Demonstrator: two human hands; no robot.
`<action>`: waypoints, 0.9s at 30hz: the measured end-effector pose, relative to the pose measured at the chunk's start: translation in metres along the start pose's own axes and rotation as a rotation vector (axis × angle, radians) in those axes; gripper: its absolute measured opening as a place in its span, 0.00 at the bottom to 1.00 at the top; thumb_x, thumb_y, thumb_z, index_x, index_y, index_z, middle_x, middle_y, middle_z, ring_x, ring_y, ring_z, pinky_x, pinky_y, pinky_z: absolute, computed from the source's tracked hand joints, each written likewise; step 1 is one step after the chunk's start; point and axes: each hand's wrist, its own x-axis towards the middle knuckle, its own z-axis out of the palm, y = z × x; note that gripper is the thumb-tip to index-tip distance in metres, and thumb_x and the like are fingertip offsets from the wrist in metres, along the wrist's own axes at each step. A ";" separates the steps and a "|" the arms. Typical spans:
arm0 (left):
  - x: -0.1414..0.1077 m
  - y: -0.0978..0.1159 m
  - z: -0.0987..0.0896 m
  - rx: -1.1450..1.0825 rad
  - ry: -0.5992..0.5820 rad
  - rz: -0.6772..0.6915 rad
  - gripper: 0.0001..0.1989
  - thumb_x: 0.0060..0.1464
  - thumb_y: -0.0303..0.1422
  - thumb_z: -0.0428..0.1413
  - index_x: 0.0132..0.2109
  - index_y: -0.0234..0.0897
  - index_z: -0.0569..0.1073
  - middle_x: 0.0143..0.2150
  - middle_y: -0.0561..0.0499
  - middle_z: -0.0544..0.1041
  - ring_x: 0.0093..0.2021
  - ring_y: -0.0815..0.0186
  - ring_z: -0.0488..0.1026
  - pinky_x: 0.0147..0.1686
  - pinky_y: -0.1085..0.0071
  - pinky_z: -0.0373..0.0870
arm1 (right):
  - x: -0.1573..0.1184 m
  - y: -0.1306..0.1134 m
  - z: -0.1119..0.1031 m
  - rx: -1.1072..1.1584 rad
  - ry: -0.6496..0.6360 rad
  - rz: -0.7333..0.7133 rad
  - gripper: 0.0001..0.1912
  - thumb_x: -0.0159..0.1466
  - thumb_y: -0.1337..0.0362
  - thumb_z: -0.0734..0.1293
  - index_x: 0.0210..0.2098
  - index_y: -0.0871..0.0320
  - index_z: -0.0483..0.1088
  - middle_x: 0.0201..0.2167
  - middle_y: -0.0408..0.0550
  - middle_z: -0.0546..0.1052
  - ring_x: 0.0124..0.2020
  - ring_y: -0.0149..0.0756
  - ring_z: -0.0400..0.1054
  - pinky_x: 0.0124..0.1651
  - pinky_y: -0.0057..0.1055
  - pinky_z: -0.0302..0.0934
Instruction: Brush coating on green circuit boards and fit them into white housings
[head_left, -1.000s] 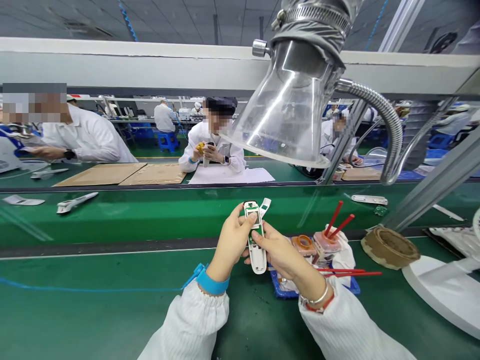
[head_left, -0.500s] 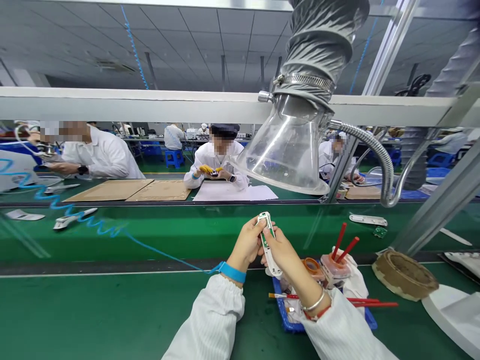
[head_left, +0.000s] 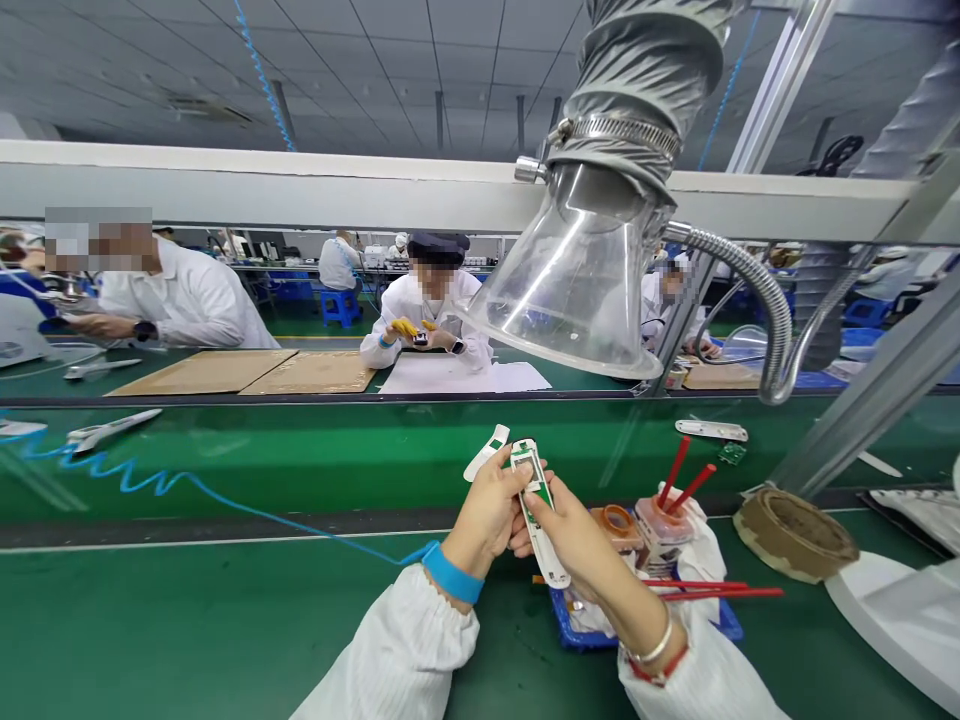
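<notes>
Left hand (head_left: 489,512) and right hand (head_left: 574,540) grasp a white casing (head_left: 551,565)

Both hands are closed on the casing from either side, fingers at its edges, a hold that leaves the green circuit board (head_left: 531,462) in it uncovered and facing up. The casing sits in the air just above the near-left corner of the blue tray (head_left: 570,640). Past the left fingers, a loose white plastic strip (head_left: 486,452) shows; whether it is held, I cannot tell. Right of the casing, over the tray, stand a roll of orange tape (head_left: 615,520) and a plastic cup (head_left: 656,525) holding red-handled brushes upright.
</notes>
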 end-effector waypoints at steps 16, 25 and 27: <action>-0.027 0.006 0.007 -0.012 0.029 0.017 0.23 0.46 0.33 0.61 0.48 0.33 0.62 0.35 0.46 0.76 0.13 0.76 0.64 0.07 0.80 0.56 | -0.025 0.000 0.005 0.166 -0.114 -0.025 0.28 0.60 0.51 0.64 0.54 0.57 0.52 0.28 0.44 0.73 0.22 0.32 0.69 0.24 0.29 0.66; -0.025 0.008 0.005 -0.008 0.026 -0.027 0.25 0.47 0.32 0.61 0.49 0.31 0.61 0.34 0.44 0.77 0.10 0.78 0.59 0.06 0.81 0.51 | -0.029 -0.009 0.008 0.265 -0.066 0.061 0.33 0.57 0.51 0.69 0.54 0.58 0.53 0.33 0.46 0.74 0.28 0.30 0.69 0.28 0.24 0.66; -0.024 0.008 0.004 -0.013 0.028 -0.032 0.24 0.47 0.32 0.61 0.49 0.31 0.61 0.34 0.44 0.77 0.11 0.77 0.61 0.06 0.81 0.52 | -0.028 -0.009 0.008 0.272 -0.079 0.058 0.34 0.57 0.50 0.68 0.55 0.58 0.52 0.31 0.45 0.74 0.25 0.29 0.68 0.26 0.24 0.66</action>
